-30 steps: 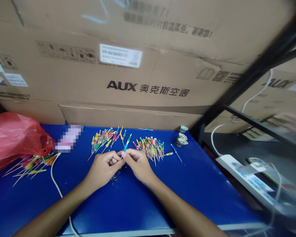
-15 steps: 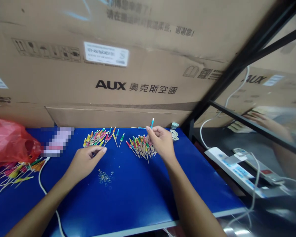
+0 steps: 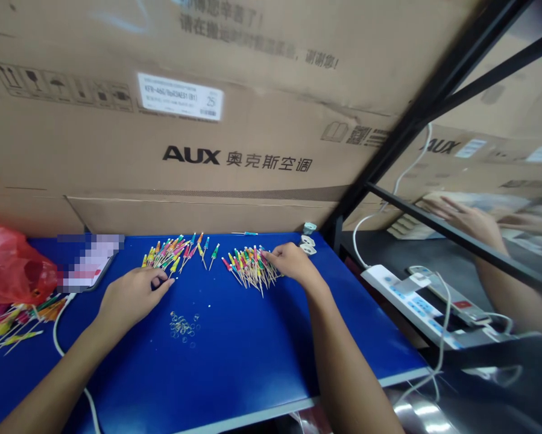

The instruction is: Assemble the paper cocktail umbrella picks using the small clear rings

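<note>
Two Hands Apart Over Blue Table, Each Beside a Bright Cluster

Head view: I watch from a distance as my left hand (image 3: pixel 132 295) curls above the blue table (image 3: pixel 234 361), left of and slightly beyond the scattered clear rings (image 3: pixel 182 327), its fingertips beside the near ends of the left cluster of paper parasols (image 3: pixel 164 252). My right hand (image 3: pixel 293 262), beyond the rings and well to their right, has its fingertips at the edge of the right cluster of paper parasols (image 3: pixel 254 265). The two hands are well apart; whether either pinches a stick, I cannot tell. Both clusters lie beyond the rings, one slightly left, one right, with a few loose parasols (image 3: pixel 214 256) between them.

The sticks overlap, so I judge a light fingertip hold on a single shaft best, lifting clear before moving sideways; squeezing the paper tops could crush them. A high wrist would spare the rings, and my left forearm needs care over the white cable (image 3: pixel 55 334), left of them
</note>
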A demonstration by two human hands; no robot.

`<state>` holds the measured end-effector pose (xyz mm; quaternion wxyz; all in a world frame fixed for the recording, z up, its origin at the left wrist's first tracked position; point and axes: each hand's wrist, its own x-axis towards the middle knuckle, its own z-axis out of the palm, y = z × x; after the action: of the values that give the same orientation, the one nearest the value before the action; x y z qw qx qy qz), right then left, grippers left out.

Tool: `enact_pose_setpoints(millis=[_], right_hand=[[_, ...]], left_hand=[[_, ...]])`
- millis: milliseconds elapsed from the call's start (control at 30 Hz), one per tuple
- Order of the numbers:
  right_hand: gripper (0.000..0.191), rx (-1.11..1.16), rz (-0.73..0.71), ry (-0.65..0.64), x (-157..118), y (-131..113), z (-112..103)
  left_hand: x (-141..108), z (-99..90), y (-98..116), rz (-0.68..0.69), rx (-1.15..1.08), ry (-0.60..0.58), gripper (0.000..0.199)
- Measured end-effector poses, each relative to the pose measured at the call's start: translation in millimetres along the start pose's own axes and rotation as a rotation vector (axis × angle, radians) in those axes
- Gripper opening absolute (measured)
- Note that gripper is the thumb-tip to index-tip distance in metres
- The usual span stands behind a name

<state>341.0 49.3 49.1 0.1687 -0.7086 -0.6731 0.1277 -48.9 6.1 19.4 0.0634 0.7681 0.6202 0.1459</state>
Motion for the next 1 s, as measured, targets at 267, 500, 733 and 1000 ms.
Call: enact_pose_setpoints(millis=[267, 500, 733, 1000], right_hand=[[0.050, -0.058, 0.021, 0.018, -2, -6, -1], [0.051, 0.060, -0.065, 0.238, -7, -15, -8], [0.041, 0.579, -0.455, 0.108, -43, -76, 6], [0.024, 0.743, -0.588, -0.193, -80, -118, 35]], left_hand=[[0, 6.9, 2, -0.023, 0.166, -0.010, 0.025], [-3, -2.3, 6, -0.043, 0.152, 0.097, 0.028], [-10, 0.4, 25, 0.027, -0.708, 0.154, 0.031], [-24, 8.0, 57, 0.166, -1.033, -0.132, 0.022]])
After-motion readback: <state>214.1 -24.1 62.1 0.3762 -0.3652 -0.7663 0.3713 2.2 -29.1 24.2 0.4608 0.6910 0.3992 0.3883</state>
